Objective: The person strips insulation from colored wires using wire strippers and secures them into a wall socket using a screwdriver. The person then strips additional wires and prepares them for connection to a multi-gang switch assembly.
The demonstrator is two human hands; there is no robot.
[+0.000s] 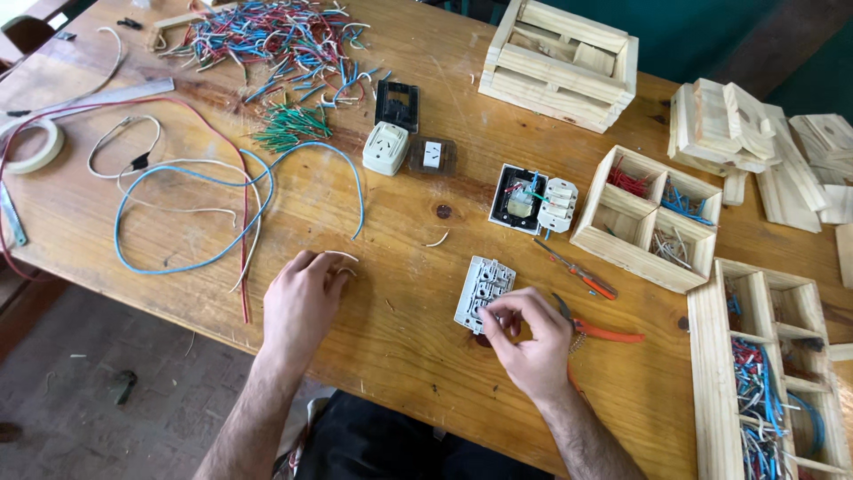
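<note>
My right hand (526, 333) pinches the near edge of a white plastic socket module (484, 286) that lies back-up on the wooden table (400, 222). My left hand (302, 298) rests on the table to the left, its fingertips closed on a short white wire piece (342, 256). Orange-handled pliers (600, 331) lie just right of my right hand. A small orange-handled screwdriver (582, 276) lies above them.
A blue wire (191, 200), a white wire and a red wire loop at left. Cut coloured wire pieces (275, 40) pile at the back. Switch parts (533, 200) sit mid-table. Wooden compartment boxes (649, 218) holding wire bits stand at right. Tape roll (35, 147) far left.
</note>
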